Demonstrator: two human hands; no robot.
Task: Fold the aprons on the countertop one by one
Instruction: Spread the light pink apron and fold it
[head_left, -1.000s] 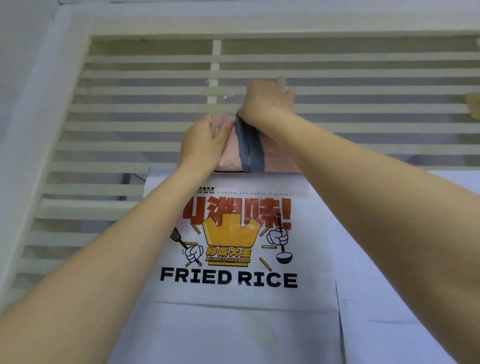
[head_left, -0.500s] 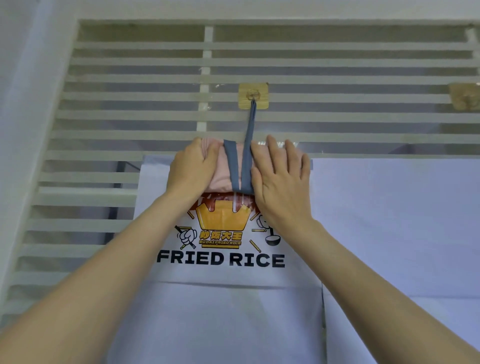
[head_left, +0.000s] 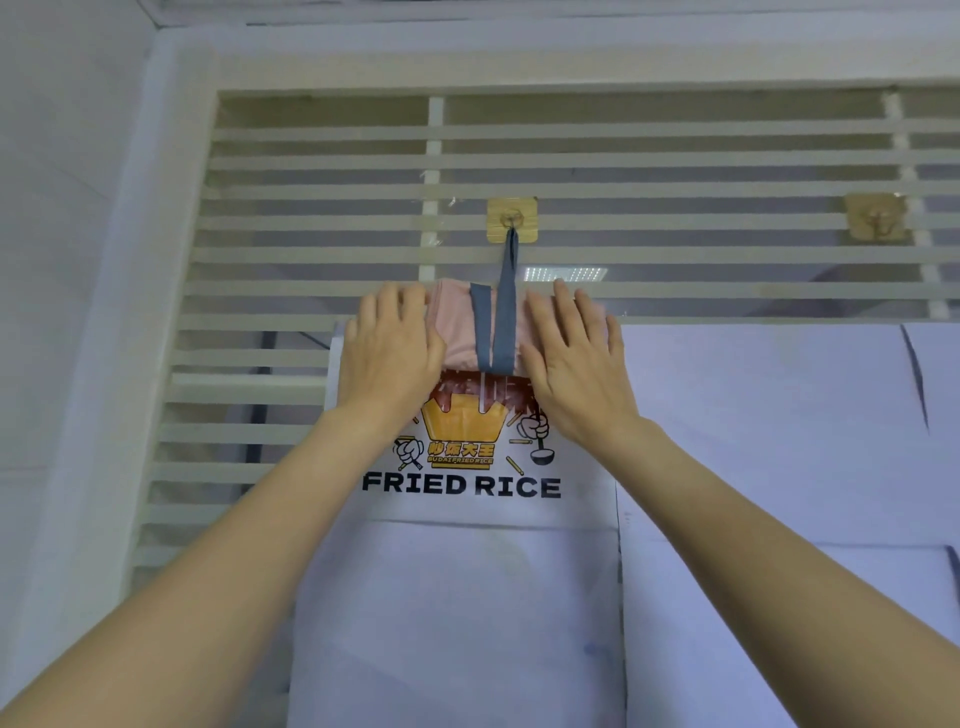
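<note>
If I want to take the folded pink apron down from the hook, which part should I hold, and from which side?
Probably best to grip the grey-blue strap just below the hook, coming from the front, and lift it up off the hook. The folded pink apron hangs only by this loop. The left hand and right hand lie flat on the bundle's two sides, so either could steady it from below.

I have one view only, from the head-worn camera. It faces forward and slightly upward, square to a slatted partition (head_left: 623, 156), at arm's reach. Both forearms enter from the lower corners. The wide lens bows the frame edges. No second view overlaps.
</note>
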